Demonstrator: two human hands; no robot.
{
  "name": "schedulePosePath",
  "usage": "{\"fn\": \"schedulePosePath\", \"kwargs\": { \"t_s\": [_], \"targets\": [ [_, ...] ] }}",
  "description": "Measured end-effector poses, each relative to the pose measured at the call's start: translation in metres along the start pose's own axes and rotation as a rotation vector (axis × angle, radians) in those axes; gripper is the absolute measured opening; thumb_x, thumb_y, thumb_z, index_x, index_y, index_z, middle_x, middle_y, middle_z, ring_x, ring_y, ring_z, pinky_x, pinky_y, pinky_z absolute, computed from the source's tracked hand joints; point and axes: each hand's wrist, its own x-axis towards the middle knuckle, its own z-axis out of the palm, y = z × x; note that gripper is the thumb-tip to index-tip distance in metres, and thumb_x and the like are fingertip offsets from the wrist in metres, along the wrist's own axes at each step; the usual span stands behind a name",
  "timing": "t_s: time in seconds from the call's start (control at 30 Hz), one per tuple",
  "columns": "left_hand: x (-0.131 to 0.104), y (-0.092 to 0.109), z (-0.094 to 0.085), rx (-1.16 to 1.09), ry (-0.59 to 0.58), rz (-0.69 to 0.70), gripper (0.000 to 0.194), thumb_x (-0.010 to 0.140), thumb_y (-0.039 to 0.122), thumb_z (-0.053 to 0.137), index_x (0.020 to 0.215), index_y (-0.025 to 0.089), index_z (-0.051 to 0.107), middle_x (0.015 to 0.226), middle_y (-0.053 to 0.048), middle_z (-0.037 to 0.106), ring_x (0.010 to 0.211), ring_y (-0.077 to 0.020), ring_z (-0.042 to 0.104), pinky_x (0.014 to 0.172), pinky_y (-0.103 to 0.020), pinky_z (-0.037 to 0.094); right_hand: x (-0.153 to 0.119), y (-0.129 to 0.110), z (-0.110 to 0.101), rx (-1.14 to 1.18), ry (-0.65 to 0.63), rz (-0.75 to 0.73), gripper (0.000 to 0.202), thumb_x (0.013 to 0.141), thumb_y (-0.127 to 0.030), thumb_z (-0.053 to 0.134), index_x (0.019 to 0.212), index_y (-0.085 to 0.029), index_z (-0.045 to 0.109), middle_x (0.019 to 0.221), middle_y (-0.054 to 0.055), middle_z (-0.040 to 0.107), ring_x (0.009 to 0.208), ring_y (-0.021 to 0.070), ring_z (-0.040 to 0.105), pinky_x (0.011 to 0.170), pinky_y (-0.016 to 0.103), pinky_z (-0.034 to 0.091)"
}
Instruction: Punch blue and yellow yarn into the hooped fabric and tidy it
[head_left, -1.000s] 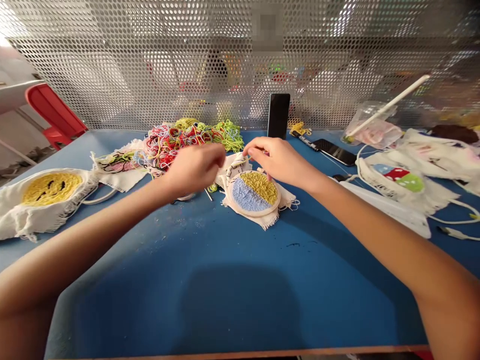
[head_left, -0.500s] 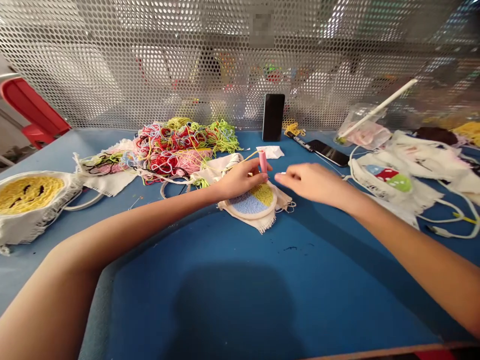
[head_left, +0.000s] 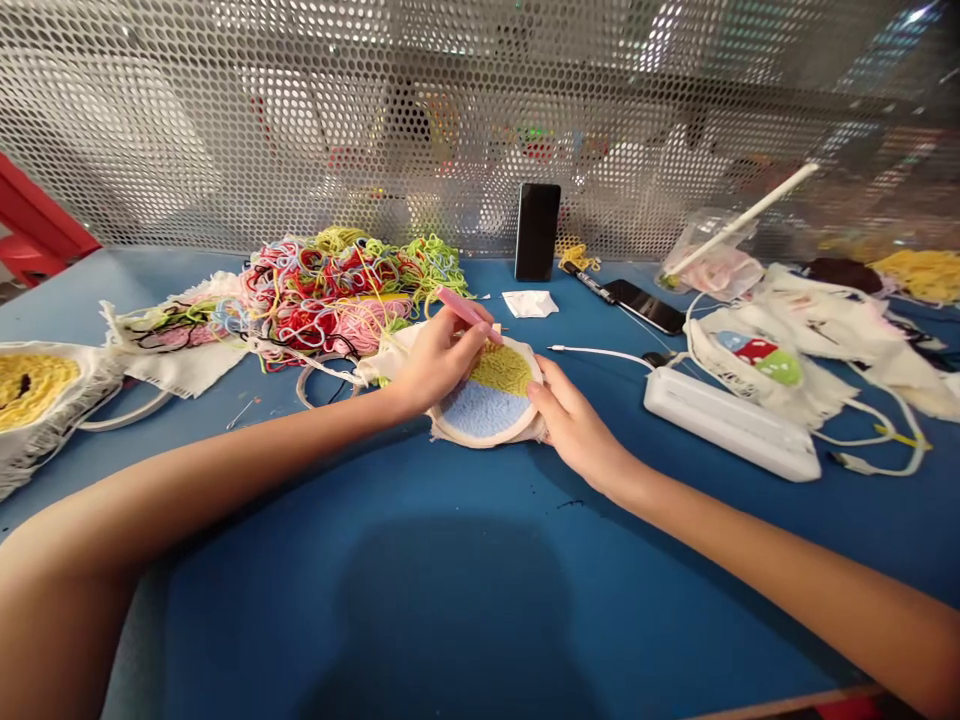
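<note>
My left hand [head_left: 442,362] grips a pink pen-like tool [head_left: 466,308], its shaft slanting out past my fingers above the hooped cloth [head_left: 486,408] (whether its tip touches the cloth, I can't tell). With my right hand [head_left: 574,425] I pinch the hoop's right rim, thumb on top. The hooped cloth sits about midway between the left and right edges of the blue worktop [head_left: 675,610], nearer the far edge than the near one, with mustard loops on its far part and pale blue ones toward me. Tangled yarn [head_left: 330,285] heaps up toward the far edge, left of it; a phone [head_left: 538,232] stands upright at that edge, and a white power strip [head_left: 731,422] lies nearer the right edge.
</note>
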Motion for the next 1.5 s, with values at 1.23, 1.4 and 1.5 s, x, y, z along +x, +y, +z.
{"fn": "schedulePosePath", "kwargs": {
  "t_s": [1.23, 1.4, 1.5],
  "targets": [
    [-0.036, -0.012, -0.011, -0.319, 0.043, 0.027, 0.012, 0.091, 0.03, 0.04, 0.094, 0.02, 0.036, 0.07, 0.006, 0.048, 0.039, -0.002, 0.045, 0.034, -0.015, 0.037, 0.001, 0.01, -0.017, -0.051, -0.183, -0.092, 0.048, 0.092, -0.038, 0.033, 0.137, -0.023, 0.03, 0.128, 0.008, 0.051, 0.112, 0.0235, 0.052, 0.098, 0.045, 0.04],
    [-0.035, -0.011, -0.011, -0.255, 0.032, 0.058, 0.01, 0.092, 0.03, 0.038, 0.093, 0.02, 0.037, 0.062, 0.007, 0.047, 0.038, -0.003, 0.042, 0.034, -0.015, 0.035, 0.004, 0.012, -0.017, -0.063, -0.185, -0.159, 0.043, 0.091, -0.036, 0.035, 0.132, -0.023, 0.037, 0.125, 0.007, 0.053, 0.119, 0.024, 0.046, 0.096, 0.042, 0.042],
    [-0.033, -0.01, -0.012, -0.152, -0.013, 0.079, 0.01, 0.091, 0.029, 0.04, 0.092, 0.019, 0.04, 0.053, 0.008, 0.044, 0.037, -0.0046, 0.041, 0.034, -0.016, 0.034, 0.005, 0.013, -0.017, -0.09, -0.162, -0.183, 0.042, 0.09, -0.034, 0.037, 0.13, -0.022, 0.04, 0.129, 0.007, 0.05, 0.123, 0.0256, 0.042, 0.096, 0.043, 0.042]
  ]
}}
